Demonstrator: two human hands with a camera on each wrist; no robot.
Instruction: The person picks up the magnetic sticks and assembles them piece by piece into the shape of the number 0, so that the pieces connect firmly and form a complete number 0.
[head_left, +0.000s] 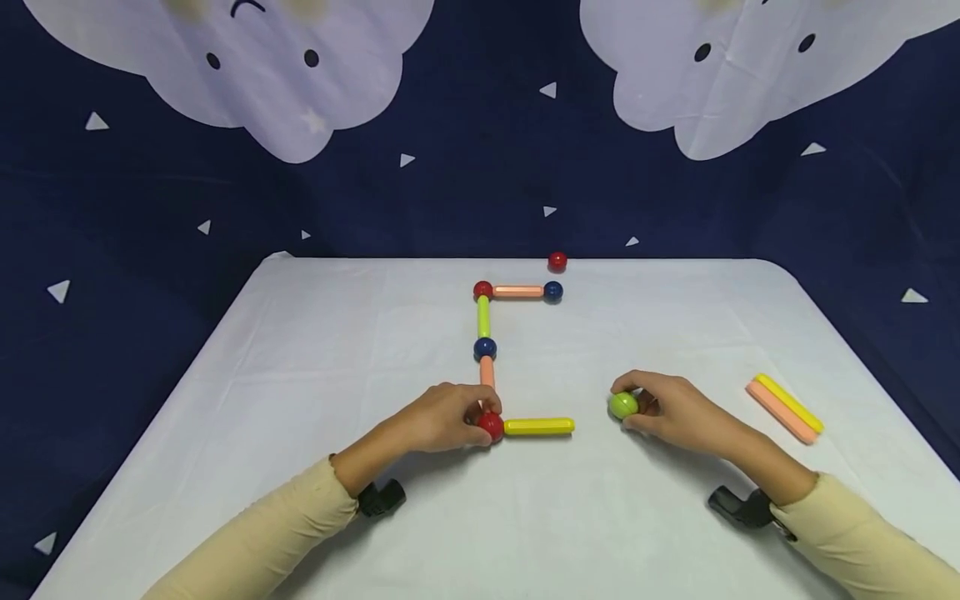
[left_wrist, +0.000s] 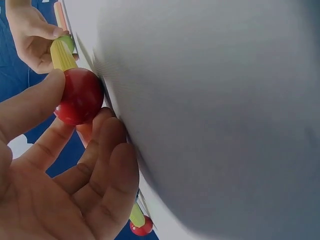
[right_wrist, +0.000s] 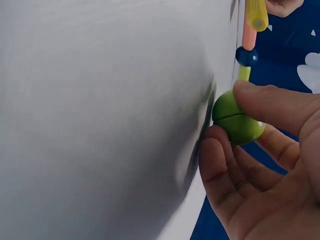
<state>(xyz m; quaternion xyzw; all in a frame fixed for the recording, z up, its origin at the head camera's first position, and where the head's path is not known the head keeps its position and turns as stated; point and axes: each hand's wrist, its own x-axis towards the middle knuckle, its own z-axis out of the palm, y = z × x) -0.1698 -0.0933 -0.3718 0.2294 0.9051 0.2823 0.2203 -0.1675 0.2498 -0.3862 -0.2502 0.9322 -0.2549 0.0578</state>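
A chain of rods and balls lies on the white table (head_left: pixel 315 400): a red ball (head_left: pixel 483 290), orange rod (head_left: pixel 518 292) and blue ball (head_left: pixel 552 291) at the far end, then a green rod (head_left: pixel 483 317), blue ball (head_left: pixel 485 348) and orange rod (head_left: pixel 487 372) running toward me. My left hand (head_left: pixel 446 417) pinches the near red ball (head_left: pixel 492 426) (left_wrist: pixel 79 96), which joins a yellow rod (head_left: pixel 538 427) (left_wrist: pixel 62 54). My right hand (head_left: pixel 663 408) pinches a green ball (head_left: pixel 623 406) (right_wrist: pixel 237 118) just right of that rod's free end, apart from it.
A loose red ball (head_left: pixel 557 262) sits at the table's far edge. A yellow rod (head_left: pixel 789 402) and an orange rod (head_left: pixel 780 412) lie side by side at the right. A dark backdrop with white clouds hangs behind the table.
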